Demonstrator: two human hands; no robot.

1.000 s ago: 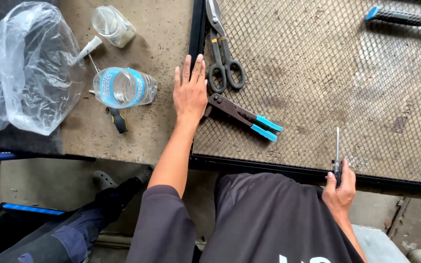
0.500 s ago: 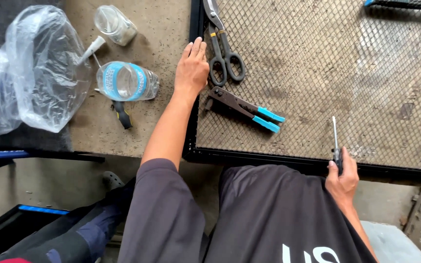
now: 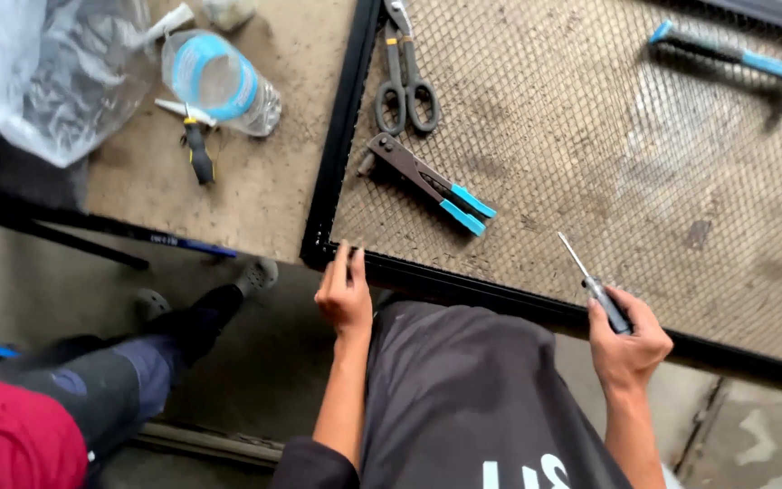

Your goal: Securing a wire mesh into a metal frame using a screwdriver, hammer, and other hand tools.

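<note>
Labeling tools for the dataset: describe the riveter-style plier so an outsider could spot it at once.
Start at the black-framed wire mesh panel. Near its left edge, just below the grey metal snips, lies the plier tool, angled down to the right. Only it pairs a dark head with two short bright-blue grips; the hammer lies far right.

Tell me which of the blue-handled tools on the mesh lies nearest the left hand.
The riveter with two short blue grips, just below the snips. It lies closest to the left hand; the blue-handled hammer is far off at the top right.
</note>
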